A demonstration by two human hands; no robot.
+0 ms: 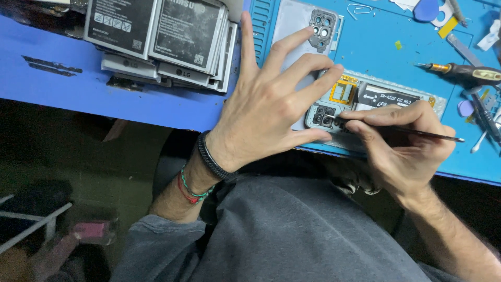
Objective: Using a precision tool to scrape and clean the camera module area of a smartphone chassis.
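An opened phone (383, 96) lies on a blue work mat (376, 42), its insides showing a black battery and a yellow-framed part. My left hand (266, 104) rests spread on the phone's left end, fingers apart, pressing it down. My right hand (402, 136) pinches a thin dark metal tool (433, 135) like a pen; its tip touches the camera corner of the phone. The phone's grey back cover (302, 26), with its camera cluster, lies on the mat just behind my left fingers.
A stack of flat phone batteries (167, 42) sits on the blue table at the back left. A screwdriver (464, 72), tweezers, a paper clip, plastic picks and small scraps lie on the mat's right and far side. My grey-clothed lap fills the foreground.
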